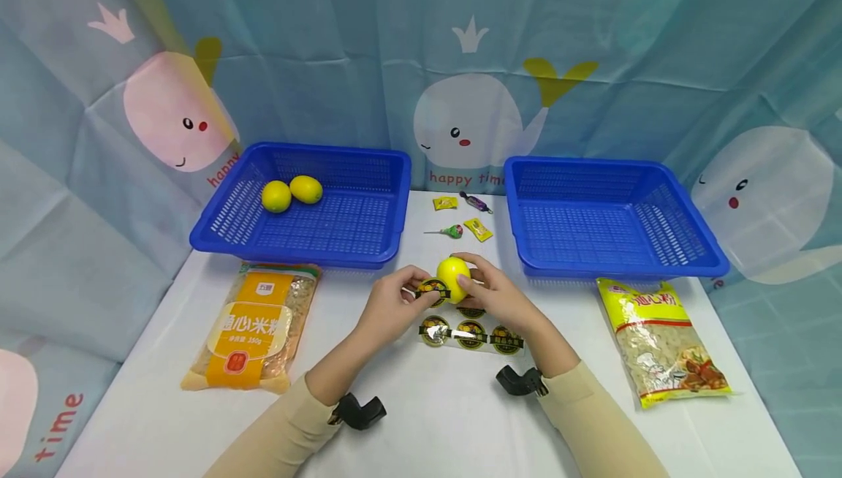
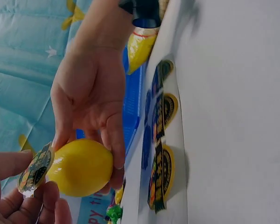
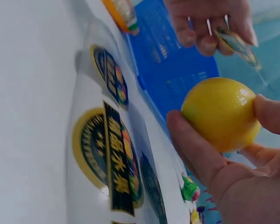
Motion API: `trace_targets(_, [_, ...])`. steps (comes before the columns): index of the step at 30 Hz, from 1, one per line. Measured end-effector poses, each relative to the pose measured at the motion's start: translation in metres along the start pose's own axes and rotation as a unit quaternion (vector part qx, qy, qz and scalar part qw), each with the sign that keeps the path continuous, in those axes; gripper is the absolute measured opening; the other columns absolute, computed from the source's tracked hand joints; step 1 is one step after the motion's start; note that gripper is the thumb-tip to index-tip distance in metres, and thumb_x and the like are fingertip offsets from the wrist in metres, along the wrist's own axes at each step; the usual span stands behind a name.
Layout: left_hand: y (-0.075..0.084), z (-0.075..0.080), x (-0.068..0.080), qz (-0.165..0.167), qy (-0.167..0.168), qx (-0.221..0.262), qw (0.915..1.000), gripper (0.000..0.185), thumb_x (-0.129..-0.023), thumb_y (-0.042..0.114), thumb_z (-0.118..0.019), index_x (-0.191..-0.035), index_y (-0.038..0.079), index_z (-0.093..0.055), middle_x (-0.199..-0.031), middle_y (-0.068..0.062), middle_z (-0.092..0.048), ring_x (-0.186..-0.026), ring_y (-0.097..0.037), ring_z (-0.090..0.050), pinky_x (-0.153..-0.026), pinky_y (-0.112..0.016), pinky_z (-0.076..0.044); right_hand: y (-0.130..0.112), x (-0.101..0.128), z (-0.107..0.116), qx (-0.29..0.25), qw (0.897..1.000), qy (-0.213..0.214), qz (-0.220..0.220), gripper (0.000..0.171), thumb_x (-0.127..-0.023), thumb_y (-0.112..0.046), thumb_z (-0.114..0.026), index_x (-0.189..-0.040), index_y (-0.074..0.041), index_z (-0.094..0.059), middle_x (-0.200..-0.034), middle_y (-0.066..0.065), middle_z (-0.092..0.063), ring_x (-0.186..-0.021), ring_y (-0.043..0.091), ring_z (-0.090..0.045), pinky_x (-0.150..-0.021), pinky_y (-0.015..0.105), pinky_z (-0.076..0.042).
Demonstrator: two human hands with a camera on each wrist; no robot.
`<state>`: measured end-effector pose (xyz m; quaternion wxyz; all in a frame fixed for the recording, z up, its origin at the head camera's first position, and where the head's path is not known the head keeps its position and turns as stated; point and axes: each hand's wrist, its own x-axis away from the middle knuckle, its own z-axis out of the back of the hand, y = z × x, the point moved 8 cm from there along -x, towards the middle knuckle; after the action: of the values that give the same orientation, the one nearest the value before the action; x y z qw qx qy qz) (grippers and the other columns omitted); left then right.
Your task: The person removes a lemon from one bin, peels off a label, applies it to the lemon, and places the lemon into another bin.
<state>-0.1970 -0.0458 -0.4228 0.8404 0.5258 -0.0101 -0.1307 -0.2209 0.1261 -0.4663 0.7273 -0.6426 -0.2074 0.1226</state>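
My right hand (image 1: 495,295) holds a yellow lemon (image 1: 452,278) between thumb and fingers, a little above the table. Close by on the left, my left hand (image 1: 393,305) pinches a round black-and-gold sticker (image 2: 36,169) between thumb and fingertips. In the right wrist view the sticker is tilted and stands apart from the lemon (image 3: 221,114). Beneath the hands lies a sheet of stickers (image 1: 471,335) with several round labels; part of it is hidden by the right hand and forearm.
At the back left a blue basket (image 1: 358,233) contains two lemons (image 1: 291,194). Another blue basket (image 1: 612,271) stands at the back right. Between them lie a lollipop (image 1: 452,231) and wrapped candies (image 1: 478,229). Food bags flank the table, an orange one (image 1: 253,328) and a yellow one (image 1: 663,343).
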Motion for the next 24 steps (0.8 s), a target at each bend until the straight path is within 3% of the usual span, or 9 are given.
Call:
trace_targets(5, [0.001, 0.000, -0.001, 0.005, -0.002, 0.031, 0.9995, 0.023, -0.088, 0.023, -0.080, -0.104, 0.009, -0.072, -0.093, -0.002, -0.071, -0.082, -0.013, -0.063, -0.073, -0.024, -0.055, -0.002, 0.014, -0.010, -0.033, 0.999, -0.020, -0.004, 0.051, -0.108, -0.029, -0.048, -0.155, -0.017, -0.033, -0.143, 0.027, -0.049, -0.118, 0.029, -0.062, -0.102, 0.050, -0.052])
trace_targets(13, [-0.004, -0.001, -0.002, 0.026, 0.010, 0.062, 0.9977, 0.020, -0.088, 0.018, -0.079, -0.102, 0.006, -0.071, -0.087, -0.005, -0.068, -0.077, -0.015, -0.059, -0.069, -0.021, -0.051, -0.005, 0.019, -0.020, -0.070, 0.997, -0.034, 0.009, 0.054, -0.108, -0.029, -0.048, -0.157, -0.015, -0.029, -0.145, 0.027, -0.048, -0.122, 0.029, -0.060, -0.103, 0.048, -0.052])
trace_targets(19, [-0.005, -0.005, -0.003, 0.040, 0.001, 0.098, 0.9944, 0.019, -0.090, 0.017, -0.078, -0.101, 0.004, -0.070, -0.090, -0.008, -0.071, -0.077, -0.015, -0.063, -0.070, -0.021, -0.053, -0.007, 0.019, -0.018, -0.050, 0.999, -0.001, 0.012, 0.062, -0.101, -0.023, -0.064, -0.154, -0.016, -0.032, -0.137, 0.023, -0.055, -0.111, 0.026, -0.066, -0.098, 0.055, -0.053])
trace_targets(24, [-0.006, -0.008, -0.004, 0.059, -0.012, 0.121, 0.9908, 0.019, -0.089, 0.016, -0.078, -0.100, 0.002, -0.070, -0.089, -0.008, -0.073, -0.076, -0.014, -0.063, -0.068, -0.021, -0.052, -0.009, 0.020, -0.015, -0.043, 0.999, 0.016, 0.011, 0.064, -0.099, -0.023, -0.066, -0.153, -0.016, -0.032, -0.133, 0.022, -0.057, -0.104, 0.026, -0.067, -0.094, 0.057, -0.055])
